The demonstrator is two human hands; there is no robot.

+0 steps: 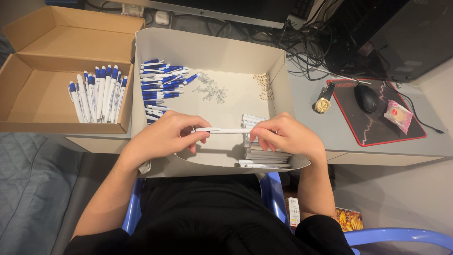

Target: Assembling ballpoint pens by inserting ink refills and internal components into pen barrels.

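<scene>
My left hand (165, 137) and my right hand (285, 134) hold a white pen barrel (222, 131) level between them, over a shallow white cardboard tray (212, 49). The left fingers pinch its left end and the right fingers grip its right end. Inside the tray lie blue-and-white pen parts (163, 82) at the left, small clear parts (211, 88) in the middle, a little pile of springs (264, 85) at the right and a stack of white barrels (264, 153) near my right hand.
A brown cardboard box (42, 71) at the left holds a row of finished blue-and-white pens (99, 94). To the right on the grey desk are a wristwatch (324, 99), a mouse (366, 97) on a black mat, a small wrapped packet (398, 114) and cables.
</scene>
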